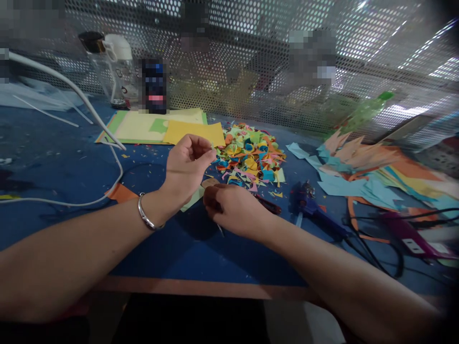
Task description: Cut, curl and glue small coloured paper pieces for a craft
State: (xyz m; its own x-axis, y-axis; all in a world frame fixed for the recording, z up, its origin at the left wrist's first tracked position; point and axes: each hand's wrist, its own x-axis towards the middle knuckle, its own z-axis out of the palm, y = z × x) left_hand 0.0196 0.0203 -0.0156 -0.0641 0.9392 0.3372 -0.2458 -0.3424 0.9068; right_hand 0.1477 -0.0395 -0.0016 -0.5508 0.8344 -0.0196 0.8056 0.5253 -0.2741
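Observation:
My left hand (190, 165), with a silver bracelet on its wrist, is raised over the table. Its thumb and forefinger are pinched together beside the heap of paper scraps (251, 160); what they hold, if anything, is too small to name. Lower and to the right, my right hand (234, 205) has its fingers curled, and their grip is hidden from view. A thin pale tip (220, 231) shows below that hand. Partly covered between the hands lies a pale green paper piece (192, 199). The scraps are curled and many-coloured.
A yellow sheet (197, 132) lies on stacked paper at the back. To the right are a blue glue gun (319, 212), light-blue cut paper (358, 191) and a purple power strip (405, 236) with cables. A white cable (71, 204) and bottles (118, 71) are at the left.

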